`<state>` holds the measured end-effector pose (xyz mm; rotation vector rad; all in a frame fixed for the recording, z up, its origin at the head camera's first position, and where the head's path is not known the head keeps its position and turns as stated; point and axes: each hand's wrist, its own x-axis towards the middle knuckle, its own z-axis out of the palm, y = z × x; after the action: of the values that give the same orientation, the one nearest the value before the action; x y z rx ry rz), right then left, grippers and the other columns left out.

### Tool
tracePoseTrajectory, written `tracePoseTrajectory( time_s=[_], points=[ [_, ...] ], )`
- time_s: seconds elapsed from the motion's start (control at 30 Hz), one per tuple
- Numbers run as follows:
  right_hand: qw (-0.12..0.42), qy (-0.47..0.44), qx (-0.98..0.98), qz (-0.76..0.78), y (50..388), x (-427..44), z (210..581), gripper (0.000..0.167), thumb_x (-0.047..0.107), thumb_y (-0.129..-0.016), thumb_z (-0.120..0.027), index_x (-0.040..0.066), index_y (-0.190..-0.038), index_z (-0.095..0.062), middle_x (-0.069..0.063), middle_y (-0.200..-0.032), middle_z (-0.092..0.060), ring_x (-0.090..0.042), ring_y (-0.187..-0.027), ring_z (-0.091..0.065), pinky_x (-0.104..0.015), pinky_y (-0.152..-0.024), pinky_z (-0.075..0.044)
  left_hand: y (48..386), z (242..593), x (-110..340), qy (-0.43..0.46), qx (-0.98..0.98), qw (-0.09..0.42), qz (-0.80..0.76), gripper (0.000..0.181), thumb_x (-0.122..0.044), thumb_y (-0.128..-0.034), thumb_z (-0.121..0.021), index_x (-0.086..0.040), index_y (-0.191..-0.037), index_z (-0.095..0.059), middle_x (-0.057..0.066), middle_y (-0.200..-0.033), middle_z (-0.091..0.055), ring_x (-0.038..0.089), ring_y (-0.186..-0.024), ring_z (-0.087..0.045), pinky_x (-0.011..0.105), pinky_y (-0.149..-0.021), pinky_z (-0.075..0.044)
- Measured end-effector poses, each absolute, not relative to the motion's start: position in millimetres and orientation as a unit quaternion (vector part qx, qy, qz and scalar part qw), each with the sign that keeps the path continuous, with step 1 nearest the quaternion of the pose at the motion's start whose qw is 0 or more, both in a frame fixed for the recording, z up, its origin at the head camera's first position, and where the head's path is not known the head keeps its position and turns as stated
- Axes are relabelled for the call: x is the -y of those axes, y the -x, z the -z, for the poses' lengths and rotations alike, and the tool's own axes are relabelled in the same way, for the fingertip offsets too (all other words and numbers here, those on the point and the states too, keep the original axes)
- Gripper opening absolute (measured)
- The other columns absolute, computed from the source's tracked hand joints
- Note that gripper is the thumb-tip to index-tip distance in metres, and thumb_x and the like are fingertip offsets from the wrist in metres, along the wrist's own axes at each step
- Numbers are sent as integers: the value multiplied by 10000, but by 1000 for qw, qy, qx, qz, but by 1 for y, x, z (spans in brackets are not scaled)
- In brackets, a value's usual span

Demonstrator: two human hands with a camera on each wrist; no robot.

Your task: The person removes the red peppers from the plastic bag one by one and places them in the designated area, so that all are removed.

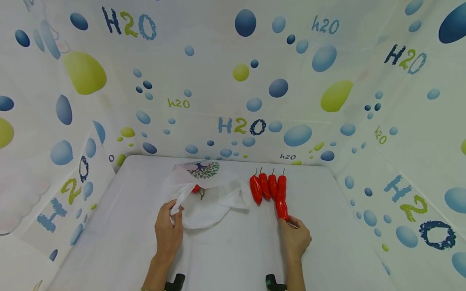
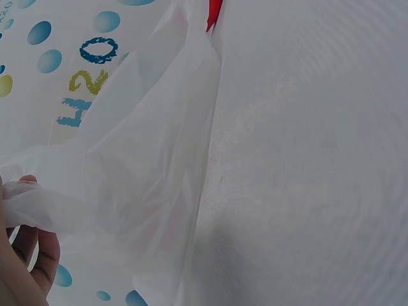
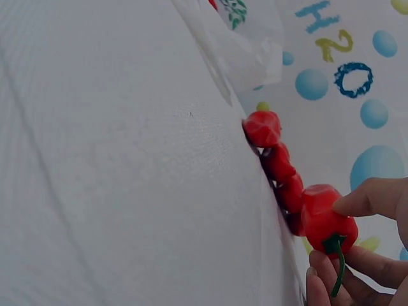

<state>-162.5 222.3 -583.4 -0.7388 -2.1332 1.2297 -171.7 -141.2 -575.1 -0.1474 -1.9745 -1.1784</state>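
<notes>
Holding one bag (image 1: 214, 202), one pepper (image 1: 282, 208), four peppers (image 1: 266, 187) alongside

White table (image 1: 233, 254), four red peppers (image 1: 264, 186) side by side; white tree-printed bag (image 1: 214, 208) to their left

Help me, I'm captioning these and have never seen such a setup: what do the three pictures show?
There's no machine: a person's bare left hand and right hand do the work. The wide picture is taken from the head; the closer ones are from the left and right wrists. On the white table, four red peppers lie in a row beside a white bag, with another pepper showing at its opening. The left hand holds the bag; the right hand holds a further pepper near the row.
</notes>
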Motion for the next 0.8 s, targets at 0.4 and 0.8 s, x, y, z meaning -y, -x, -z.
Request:
tracePoseTrajectory(
  time_s=[0.4, 0.8],
  points=[
    [266, 281, 797, -464, 153, -226, 584, 284, 188, -892, -790, 11, -1114, -789, -178, -1017, -778, -334, -879, -748, -328, -683, -513, 172, 575, 141, 53, 785, 399, 470, 272, 95, -968, -597, 39, -1232, -626, 98, -1006, -681, 229, -933, -621, 86, -934, -386],
    [274, 289, 793, -460, 145, -231, 587, 296, 186, -873, -807, 5, -1106, -791, -183, -995, -782, -330, -852, -755, -295, -668, -514, 172, 575, 140, 50, 787, 394, 472, 264, 92, -965, -599, 40, -1222, -627, 96, -996, -684, 227, -928, -622, 101, -916, -395]
  ],
)
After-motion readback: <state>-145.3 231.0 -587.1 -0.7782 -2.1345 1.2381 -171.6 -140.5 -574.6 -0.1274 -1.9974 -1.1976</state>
